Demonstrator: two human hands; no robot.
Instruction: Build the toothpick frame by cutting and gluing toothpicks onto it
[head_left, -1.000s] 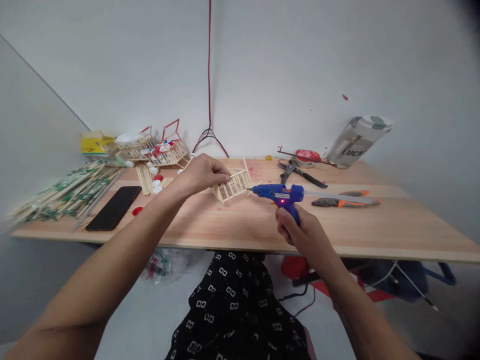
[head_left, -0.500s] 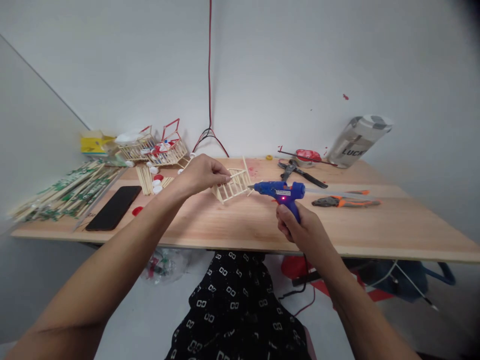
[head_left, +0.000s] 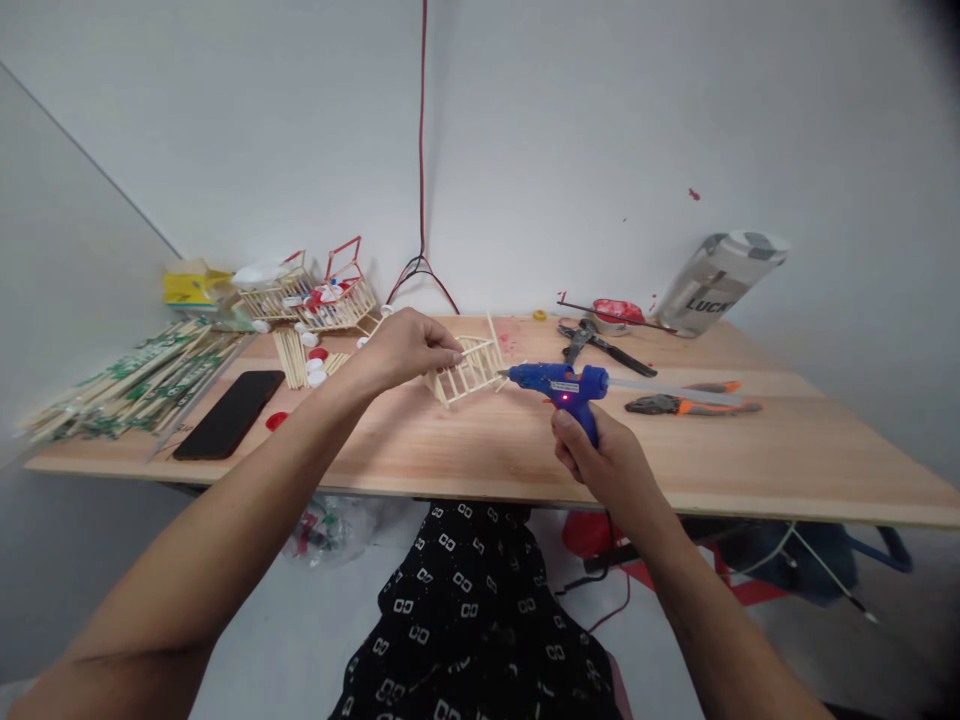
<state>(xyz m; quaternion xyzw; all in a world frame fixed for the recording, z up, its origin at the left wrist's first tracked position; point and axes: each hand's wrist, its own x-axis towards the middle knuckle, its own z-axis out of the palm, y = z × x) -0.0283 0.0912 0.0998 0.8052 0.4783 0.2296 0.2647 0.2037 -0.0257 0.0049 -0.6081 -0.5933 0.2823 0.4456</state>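
Between the thumb and fingers of my left hand point(head_left: 416, 348) is a small frame of wooden sticks point(head_left: 471, 375), held tilted just above or on the table; I cannot tell which. My right hand point(head_left: 604, 450) is wrapped round the handle of a blue hot glue gun point(head_left: 559, 382). Its nozzle points left and meets, or nearly meets, the right edge of the stick frame. A small red light glows on the gun's side, and a clear glue stick point(head_left: 656, 390) juts out of its back end.
On the wooden table point(head_left: 450, 465), a black phone point(head_left: 229, 415) and bundled sticks point(head_left: 142, 385) lie left. Small stick carts point(head_left: 337, 300) stand behind loose sticks and bottle caps point(head_left: 316, 372). To the right are orange-handled pliers point(head_left: 697, 402), black-handled pliers point(head_left: 604, 345) and a leaning bottle point(head_left: 716, 285).
Hardly anything differs. Both hands, the stick frame and the glue gun keep nearly the same place, with the nozzle still at the frame's right edge; the whole view has shifted slightly.
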